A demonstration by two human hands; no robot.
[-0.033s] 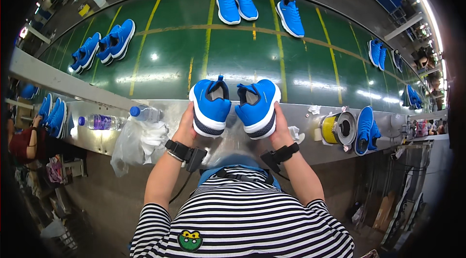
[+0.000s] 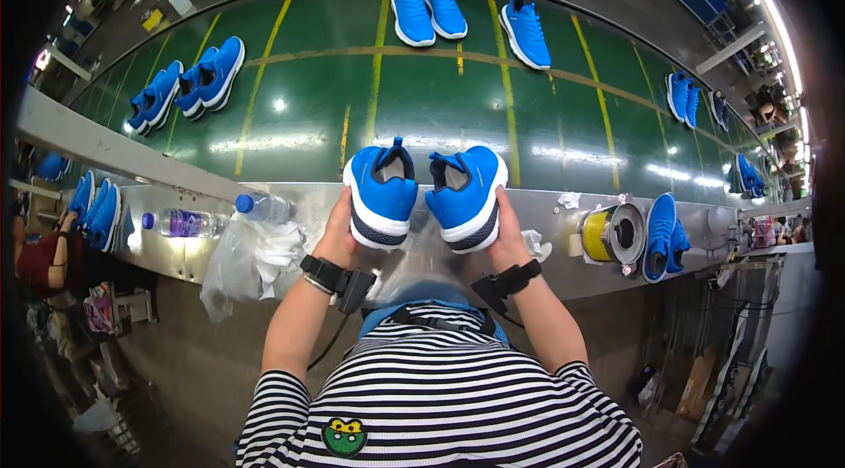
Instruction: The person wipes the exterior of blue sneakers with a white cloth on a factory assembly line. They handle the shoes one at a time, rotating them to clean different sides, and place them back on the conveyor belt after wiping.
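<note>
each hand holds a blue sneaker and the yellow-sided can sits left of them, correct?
Not quite: the left hand does hold one blue sneaker and the right hand another sneaker, but the head view shows the yellow-sided can to their right, not left.

Before you, a green belt (image 2: pixel 304 138) carries blue shoes (image 2: pixel 525 31). On your metal ledge (image 2: pixel 537 204) rest two plastic bottles (image 2: pixel 183 222), a yellow-banded tin (image 2: pixel 598 235) and another shoe pair (image 2: pixel 660 235).

Blue white-soled shoes (image 2: pixel 384 198), black-and-white striped shirt (image 2: pixel 440 397), green conveyor (image 2: pixel 304 129)
</note>
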